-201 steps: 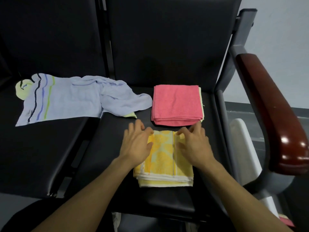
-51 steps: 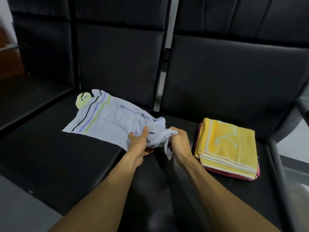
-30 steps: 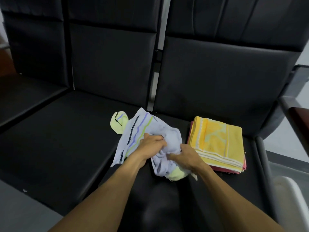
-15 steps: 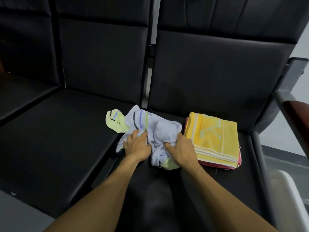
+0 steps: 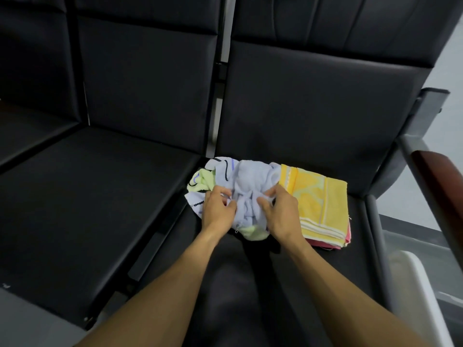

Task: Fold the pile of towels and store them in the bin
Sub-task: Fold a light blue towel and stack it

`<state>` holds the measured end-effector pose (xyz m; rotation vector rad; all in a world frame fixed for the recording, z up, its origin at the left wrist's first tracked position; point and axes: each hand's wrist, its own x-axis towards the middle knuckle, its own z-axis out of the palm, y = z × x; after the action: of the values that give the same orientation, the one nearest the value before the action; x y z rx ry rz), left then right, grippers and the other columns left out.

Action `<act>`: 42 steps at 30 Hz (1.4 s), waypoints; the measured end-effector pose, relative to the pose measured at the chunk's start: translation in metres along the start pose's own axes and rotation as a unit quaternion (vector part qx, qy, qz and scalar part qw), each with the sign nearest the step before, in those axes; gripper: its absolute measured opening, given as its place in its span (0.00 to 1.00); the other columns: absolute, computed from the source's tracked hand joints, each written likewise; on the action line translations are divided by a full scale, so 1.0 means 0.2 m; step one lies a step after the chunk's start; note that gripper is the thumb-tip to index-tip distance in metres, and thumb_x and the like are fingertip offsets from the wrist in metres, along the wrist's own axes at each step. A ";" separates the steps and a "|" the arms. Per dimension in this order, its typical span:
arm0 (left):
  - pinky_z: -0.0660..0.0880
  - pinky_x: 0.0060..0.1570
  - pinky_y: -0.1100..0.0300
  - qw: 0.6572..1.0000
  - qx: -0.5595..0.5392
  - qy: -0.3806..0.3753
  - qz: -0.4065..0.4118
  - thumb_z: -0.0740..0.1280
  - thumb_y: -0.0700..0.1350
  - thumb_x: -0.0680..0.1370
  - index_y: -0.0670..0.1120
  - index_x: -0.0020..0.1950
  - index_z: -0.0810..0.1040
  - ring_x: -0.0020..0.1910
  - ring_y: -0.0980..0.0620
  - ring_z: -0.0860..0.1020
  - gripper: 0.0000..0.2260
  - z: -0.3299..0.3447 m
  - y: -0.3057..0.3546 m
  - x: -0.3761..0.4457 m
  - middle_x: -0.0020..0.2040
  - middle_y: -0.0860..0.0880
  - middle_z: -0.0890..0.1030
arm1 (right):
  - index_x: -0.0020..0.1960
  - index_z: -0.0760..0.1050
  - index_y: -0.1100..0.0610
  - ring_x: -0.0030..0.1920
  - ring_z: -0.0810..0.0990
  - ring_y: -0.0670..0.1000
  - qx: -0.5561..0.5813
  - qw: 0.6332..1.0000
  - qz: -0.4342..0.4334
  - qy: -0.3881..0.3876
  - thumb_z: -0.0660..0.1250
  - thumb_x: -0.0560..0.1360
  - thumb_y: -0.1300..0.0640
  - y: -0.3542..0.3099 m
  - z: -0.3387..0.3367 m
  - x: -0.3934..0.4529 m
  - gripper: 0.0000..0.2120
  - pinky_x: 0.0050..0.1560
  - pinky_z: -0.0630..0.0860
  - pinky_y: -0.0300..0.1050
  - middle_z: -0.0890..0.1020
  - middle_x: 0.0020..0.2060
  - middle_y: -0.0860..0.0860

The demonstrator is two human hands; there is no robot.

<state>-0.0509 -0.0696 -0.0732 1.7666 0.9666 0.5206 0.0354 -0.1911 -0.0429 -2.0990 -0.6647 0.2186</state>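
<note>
The blue towel (image 5: 246,190) is now bunched tighter, pushed against the yellow towel (image 5: 318,201) at 3 o'clock. The left hand (image 5: 217,209) and right hand (image 5: 281,211) both pinch it. It looks soft and light; grab its corners.

waiting area | row of linked black padded seats (image 5: 105,196) | wooden armrest (image 5: 441,186)

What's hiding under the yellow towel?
A pink towel lies under the folded yellow towel. Only its edge peeks out along the near side and right corner; the rest is covered, so whether anything else lies beneath cannot be seen.
</note>
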 end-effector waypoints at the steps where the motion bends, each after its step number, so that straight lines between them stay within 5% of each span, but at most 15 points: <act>1: 0.76 0.46 0.56 1.000 -0.013 -0.024 -0.001 0.68 0.44 0.80 0.50 0.52 0.76 0.47 0.49 0.79 0.03 -0.02 0.01 -0.02 0.51 0.50 0.79 | 0.46 0.74 0.61 0.39 0.77 0.53 -0.029 1.000 -0.005 0.002 0.67 0.79 0.61 0.00 -0.03 0.00 0.05 0.38 0.70 0.45 0.78 0.37 0.52; 5: 0.78 0.49 0.59 0.984 0.019 -0.173 0.046 0.68 0.46 0.81 0.46 0.56 0.81 0.50 0.53 0.81 0.06 -0.05 0.05 -0.14 0.50 0.51 0.83 | 0.39 0.69 0.59 0.35 0.73 0.54 -0.169 0.985 -0.026 0.006 0.63 0.81 0.58 -0.05 -0.15 -0.01 0.12 0.33 0.64 0.46 0.76 0.36 0.54; 9: 0.71 0.56 0.62 0.973 0.020 -0.218 0.074 0.75 0.47 0.75 0.49 0.71 0.69 0.59 0.53 0.75 0.26 -0.06 0.12 -0.27 0.60 0.54 0.75 | 0.43 0.71 0.60 0.35 0.73 0.52 -0.103 0.994 -0.029 0.025 0.59 0.83 0.54 -0.15 -0.24 -0.05 0.13 0.32 0.64 0.44 0.76 0.36 0.53; 12: 0.67 0.40 0.62 0.974 0.075 -0.185 0.103 0.75 0.47 0.76 0.48 0.54 0.74 0.46 0.52 0.73 0.12 -0.05 0.16 -0.34 0.44 0.55 0.73 | 0.46 0.72 0.59 0.32 0.71 0.49 -0.029 0.998 -0.037 0.031 0.61 0.83 0.55 -0.20 -0.29 -0.12 0.10 0.30 0.64 0.41 0.75 0.31 0.49; 15: 0.62 0.31 0.59 0.977 0.072 -0.145 0.139 0.72 0.47 0.77 0.47 0.37 0.67 0.35 0.50 0.68 0.16 -0.05 0.21 -0.41 0.33 0.52 0.68 | 0.47 0.73 0.57 0.30 0.70 0.48 0.053 0.996 -0.043 0.050 0.63 0.82 0.56 -0.23 -0.35 -0.23 0.07 0.30 0.65 0.40 0.76 0.29 0.54; 17: 0.64 0.32 0.59 0.975 0.047 -0.128 0.172 0.72 0.46 0.77 0.47 0.38 0.68 0.33 0.52 0.68 0.14 -0.05 0.27 -0.48 0.33 0.51 0.71 | 0.53 0.75 0.55 0.34 0.75 0.49 0.091 0.994 -0.018 0.058 0.63 0.80 0.61 -0.23 -0.41 -0.32 0.03 0.31 0.69 0.38 0.78 0.34 0.56; 19: 0.64 0.31 0.64 0.975 0.023 -0.119 0.188 0.72 0.44 0.77 0.49 0.38 0.68 0.33 0.54 0.67 0.13 -0.05 0.32 -0.56 0.34 0.53 0.72 | 0.59 0.75 0.53 0.38 0.78 0.50 0.153 0.986 0.016 0.059 0.63 0.78 0.66 -0.22 -0.47 -0.41 0.13 0.32 0.74 0.37 0.78 0.39 0.54; 24: 0.68 0.33 0.68 0.962 0.020 -0.194 0.192 0.73 0.45 0.76 0.50 0.42 0.71 0.34 0.61 0.70 0.11 0.01 0.33 -0.69 0.37 0.55 0.75 | 0.60 0.76 0.54 0.43 0.85 0.55 0.310 0.945 0.080 0.069 0.72 0.73 0.69 -0.11 -0.53 -0.58 0.20 0.42 0.82 0.49 0.86 0.43 0.57; 29: 0.71 0.40 0.62 0.951 0.010 -0.232 0.203 0.72 0.46 0.77 0.47 0.43 0.76 0.38 0.58 0.75 0.07 0.09 0.26 -0.65 0.38 0.54 0.78 | 0.46 0.82 0.59 0.40 0.83 0.50 0.259 0.955 0.106 0.102 0.73 0.75 0.61 0.05 -0.51 -0.58 0.01 0.41 0.79 0.45 0.85 0.36 0.52; 37: 0.72 0.42 0.60 0.966 0.033 -0.176 0.189 0.72 0.44 0.77 0.44 0.45 0.80 0.38 0.57 0.75 0.04 0.19 0.24 -0.54 0.38 0.50 0.80 | 0.54 0.76 0.57 0.42 0.78 0.47 0.160 0.977 0.129 0.054 0.61 0.82 0.60 0.14 -0.48 -0.46 0.05 0.39 0.72 0.39 0.81 0.43 0.51; 42: 0.63 0.31 0.67 0.968 0.047 -0.188 0.161 0.74 0.44 0.77 0.43 0.41 0.80 0.28 0.59 0.64 0.07 0.13 0.24 -0.48 0.29 0.56 0.67 | 0.50 0.78 0.59 0.44 0.79 0.50 0.173 0.979 0.112 -0.004 0.66 0.81 0.53 0.14 -0.54 -0.43 0.09 0.43 0.76 0.46 0.82 0.42 0.53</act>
<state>-0.0709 -0.1690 -0.0304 2.0294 0.4479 0.3234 0.0159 -0.3269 -0.0111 -1.8326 -0.3613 0.4366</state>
